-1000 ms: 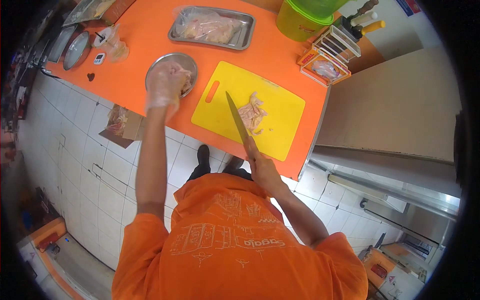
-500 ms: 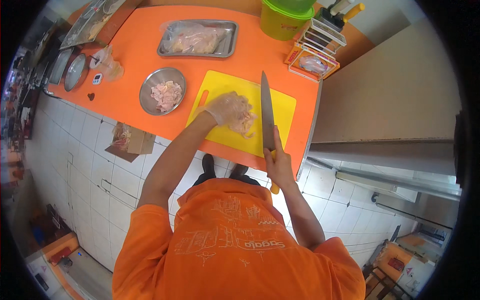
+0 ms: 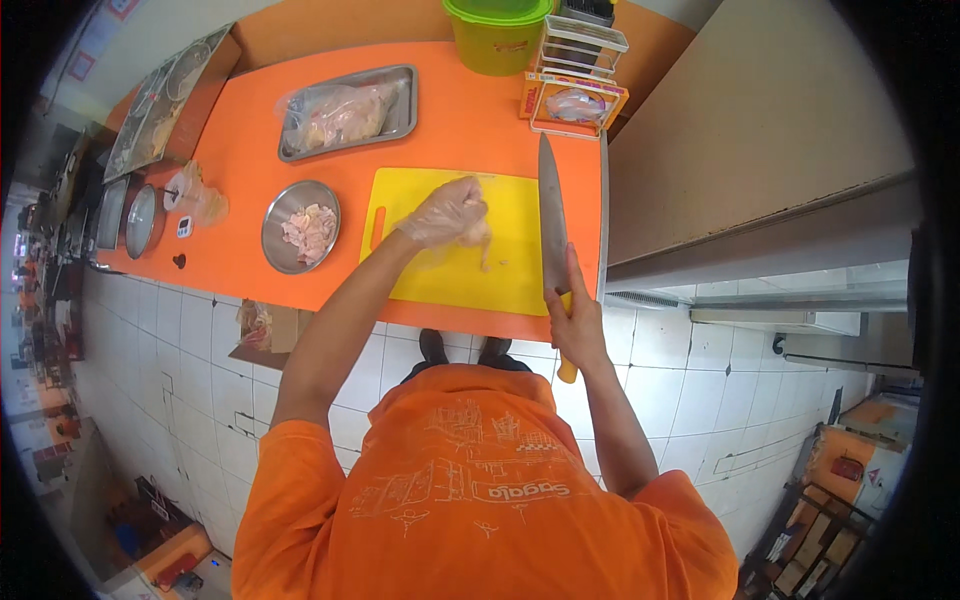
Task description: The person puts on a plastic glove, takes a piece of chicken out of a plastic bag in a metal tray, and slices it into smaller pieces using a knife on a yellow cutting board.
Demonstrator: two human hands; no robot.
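Observation:
My left hand, in a clear plastic glove, is closed around pale raw chicken pieces on the yellow cutting board. Part of the chicken sticks out below the fingers; the rest is hidden by the hand. A few small scraps lie just right of it. With my right hand I grip a large knife by its yellow handle. The blade points away from me, along the board's right edge. Left of the board, a steel bowl holds cut pale pink meat.
Farther back on the orange table sits a metal tray with a plastic bag of meat. A green bucket and a white wire rack stand at the back right. A cardboard box is on the floor.
The view has turned and shifted. My left hand has drawn the chicken from a spread heap into a tighter grasp. The knife has moved right, from over the board to its right edge.

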